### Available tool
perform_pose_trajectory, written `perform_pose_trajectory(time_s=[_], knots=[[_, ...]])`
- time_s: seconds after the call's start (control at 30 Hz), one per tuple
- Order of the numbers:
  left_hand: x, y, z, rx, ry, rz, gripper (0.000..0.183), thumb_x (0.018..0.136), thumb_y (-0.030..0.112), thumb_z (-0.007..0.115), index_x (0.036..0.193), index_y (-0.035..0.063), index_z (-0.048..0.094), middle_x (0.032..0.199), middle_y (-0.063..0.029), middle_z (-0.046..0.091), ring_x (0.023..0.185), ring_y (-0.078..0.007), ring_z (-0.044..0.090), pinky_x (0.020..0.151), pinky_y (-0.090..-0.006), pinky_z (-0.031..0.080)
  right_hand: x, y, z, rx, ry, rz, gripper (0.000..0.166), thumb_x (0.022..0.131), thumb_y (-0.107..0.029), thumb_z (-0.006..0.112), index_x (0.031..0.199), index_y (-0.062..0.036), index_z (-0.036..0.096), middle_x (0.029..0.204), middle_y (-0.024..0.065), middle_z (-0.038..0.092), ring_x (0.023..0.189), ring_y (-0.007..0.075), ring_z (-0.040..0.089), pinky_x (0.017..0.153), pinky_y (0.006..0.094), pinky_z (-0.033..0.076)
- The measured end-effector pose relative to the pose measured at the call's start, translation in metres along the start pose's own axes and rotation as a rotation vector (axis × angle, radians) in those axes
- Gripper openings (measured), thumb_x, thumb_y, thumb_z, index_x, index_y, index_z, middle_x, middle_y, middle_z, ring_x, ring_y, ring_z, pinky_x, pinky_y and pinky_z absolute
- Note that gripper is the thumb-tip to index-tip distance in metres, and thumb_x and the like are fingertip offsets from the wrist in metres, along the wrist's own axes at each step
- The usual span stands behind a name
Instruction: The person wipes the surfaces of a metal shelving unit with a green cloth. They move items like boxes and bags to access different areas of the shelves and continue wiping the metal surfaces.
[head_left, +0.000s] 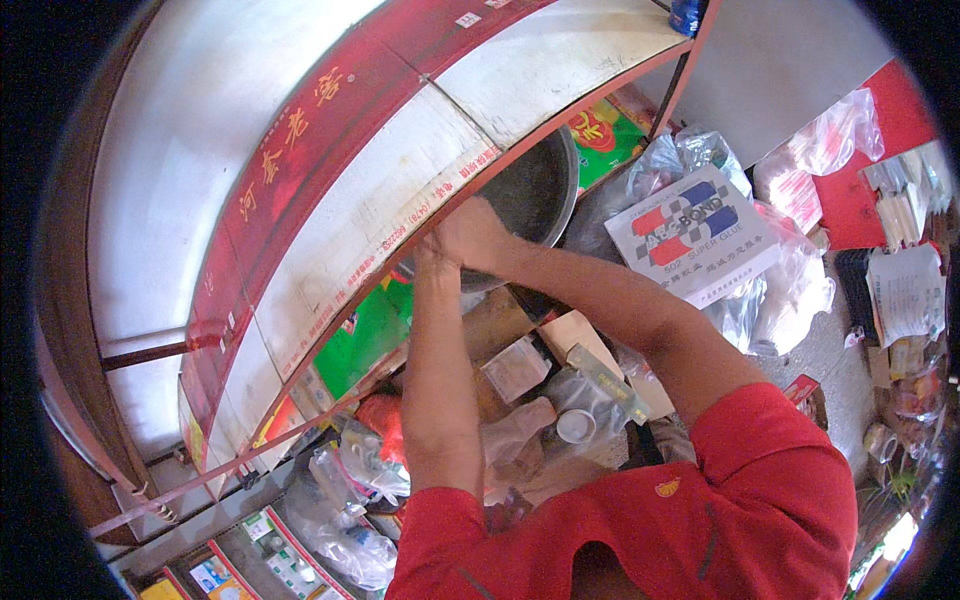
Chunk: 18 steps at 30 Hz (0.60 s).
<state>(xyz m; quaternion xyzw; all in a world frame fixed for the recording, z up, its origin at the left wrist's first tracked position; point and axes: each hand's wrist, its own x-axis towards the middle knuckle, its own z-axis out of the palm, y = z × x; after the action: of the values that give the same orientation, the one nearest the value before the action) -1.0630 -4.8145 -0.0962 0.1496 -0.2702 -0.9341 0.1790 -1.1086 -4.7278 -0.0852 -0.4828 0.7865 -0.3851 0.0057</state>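
Observation:
Both my arms reach forward under the red edge of a white shelf board (525, 97). My right hand (476, 231) is bent inward over a dark metal basin (536, 191), and its fingers are hidden. Close against it, my left hand (435, 244) shows little past the wrist; the shelf edge and right hand cover the rest. What either hand holds or touches cannot be made out. The basin sits partly under the board, on or beside a green printed sheet (367, 337).
A white glue carton (694, 236) lies on clear plastic bags (780, 300) at the right. Below my arms are a small box (517, 369), a white round lid or cup (576, 425) and opened cardboard (574, 337). Product trays (289, 555) stand at lower left.

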Motion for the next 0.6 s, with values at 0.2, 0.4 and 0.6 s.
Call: perform_pose_trajectory(time_s=[0.2, 0.4, 0.6], knots=[[0.015, -0.015, 0.01, 0.226, 0.338, -0.005, 0.048, 0.089, 0.039, 0.058, 0.126, 0.0099, 0.05, 0.129, -0.0079, 0.054, 0.118, -0.0245, 0.05, 0.097, -0.0466, 0.043, 0.032, 0.076, 0.001, -0.082, 0.175, 0.214, 0.027, 0.081, -0.021, 0.054, 0.099, -0.0053, 0.067, 0.098, 0.0194, 0.067, 0.09, 0.0341, 0.066, 0.072, 0.0443, 0.055], [0.012, 0.001, -0.023, 0.373, 0.385, -0.047, 0.046, 0.099, 0.025, 0.036, 0.141, 0.0071, 0.03, 0.147, -0.0155, 0.03, 0.13, -0.0386, 0.037, 0.108, -0.0546, 0.029, 0.034, 0.199, 0.055, -0.162, 0.187, 0.372, 0.025, 0.085, -0.02, 0.054, 0.101, -0.0042, 0.066, 0.1, 0.0188, 0.067, 0.092, 0.0321, 0.067, 0.076, 0.0431, 0.055], [0.003, -0.004, -0.026, 0.342, 0.571, -0.21, 0.086, 0.089, 0.032, 0.06, 0.148, 0.0057, 0.003, 0.152, -0.0219, 0.011, 0.137, -0.0435, 0.02, 0.109, -0.0592, 0.02, 0.01, 0.122, 0.023, -0.206, -0.257, 0.096, 0.025, 0.082, -0.012, 0.053, 0.102, -0.0081, 0.067, 0.098, 0.0189, 0.067, 0.091, 0.0319, 0.067, 0.077, 0.0422, 0.054]])
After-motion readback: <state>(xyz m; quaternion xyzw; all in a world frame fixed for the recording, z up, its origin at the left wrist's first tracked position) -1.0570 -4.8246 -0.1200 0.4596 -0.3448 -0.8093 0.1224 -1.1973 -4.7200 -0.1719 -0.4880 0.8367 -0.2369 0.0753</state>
